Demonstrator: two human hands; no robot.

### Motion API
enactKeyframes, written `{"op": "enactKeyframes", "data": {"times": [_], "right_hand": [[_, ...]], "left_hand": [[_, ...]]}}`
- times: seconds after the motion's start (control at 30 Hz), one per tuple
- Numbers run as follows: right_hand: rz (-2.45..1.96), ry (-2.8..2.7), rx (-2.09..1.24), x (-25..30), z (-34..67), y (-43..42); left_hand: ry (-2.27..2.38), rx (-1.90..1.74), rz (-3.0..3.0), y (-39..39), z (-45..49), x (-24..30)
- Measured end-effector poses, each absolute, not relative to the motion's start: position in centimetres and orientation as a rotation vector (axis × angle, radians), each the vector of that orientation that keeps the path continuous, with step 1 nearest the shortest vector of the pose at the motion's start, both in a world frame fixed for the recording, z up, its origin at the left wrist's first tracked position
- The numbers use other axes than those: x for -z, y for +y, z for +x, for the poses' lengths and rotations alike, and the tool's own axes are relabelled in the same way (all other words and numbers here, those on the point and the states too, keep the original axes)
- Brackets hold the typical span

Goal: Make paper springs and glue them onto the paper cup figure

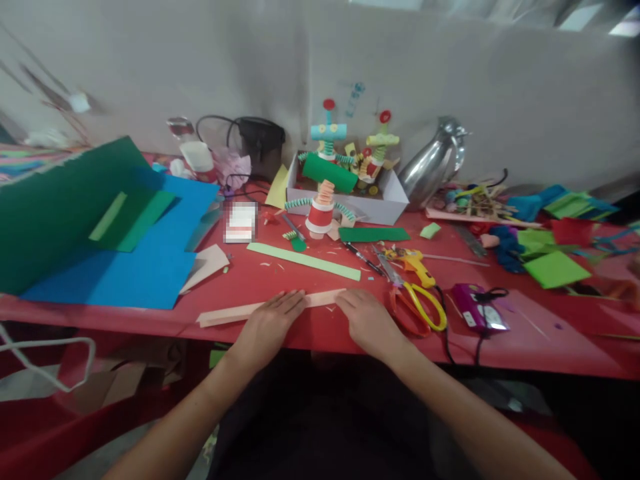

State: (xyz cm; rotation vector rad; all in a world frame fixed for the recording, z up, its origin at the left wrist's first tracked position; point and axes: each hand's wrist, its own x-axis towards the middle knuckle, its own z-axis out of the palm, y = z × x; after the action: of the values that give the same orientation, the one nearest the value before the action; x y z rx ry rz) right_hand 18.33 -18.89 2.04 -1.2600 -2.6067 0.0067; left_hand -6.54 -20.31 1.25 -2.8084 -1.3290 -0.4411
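Observation:
A long peach paper strip (pixel 320 299) lies near the front edge of the red table. My left hand (pixel 273 319) rests across its middle, fingers stretched flat over the paper. At the strip's right end, my right hand (pixel 367 319) has its fingers closed on the paper; the thumb is hidden. Just beyond my hands lies a light green paper strip (pixel 305 261). A small paper figure (pixel 320 217) with a red-and-white cup body and folded spring arms stands behind it. Yellow-and-red-handled scissors (pixel 423 308) lie right of my right hand, beside a yellow glue gun (pixel 414 265).
Blue sheets (pixel 135 287) and a green sheet (pixel 65 207) cover the left side. A white box (pixel 350 208) with similar figures stands behind, next to a metal jug (pixel 434 163). A purple device (pixel 475 308), cables and paper scraps (pixel 557 268) lie on the right.

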Motion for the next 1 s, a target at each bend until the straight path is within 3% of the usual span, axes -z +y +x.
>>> {"op": "enactKeyframes", "data": {"times": [0.33, 0.5, 0.77, 1.0], "right_hand": [[-1.271, -2.582, -0.03, -2.8, 18.1, -18.8], [-1.249, -2.248, 0.116, -4.6, 20.3, -18.2], [-2.161, -1.779, 0.101, -3.6, 31.3, -14.6], [-2.388, -1.692, -0.175, -3.0, 32.5, -10.8]], "left_hand": [[-1.41, 0.486, -2.736, -22.5, -13.6, -1.5], [-1.466, 0.493, -2.606, -23.2, -15.7, -0.8], [-1.557, 0.714, -2.369, -24.4, -13.6, 1.7], [-1.696, 0.811, -2.28, -24.2, -10.9, 1.5]]}}
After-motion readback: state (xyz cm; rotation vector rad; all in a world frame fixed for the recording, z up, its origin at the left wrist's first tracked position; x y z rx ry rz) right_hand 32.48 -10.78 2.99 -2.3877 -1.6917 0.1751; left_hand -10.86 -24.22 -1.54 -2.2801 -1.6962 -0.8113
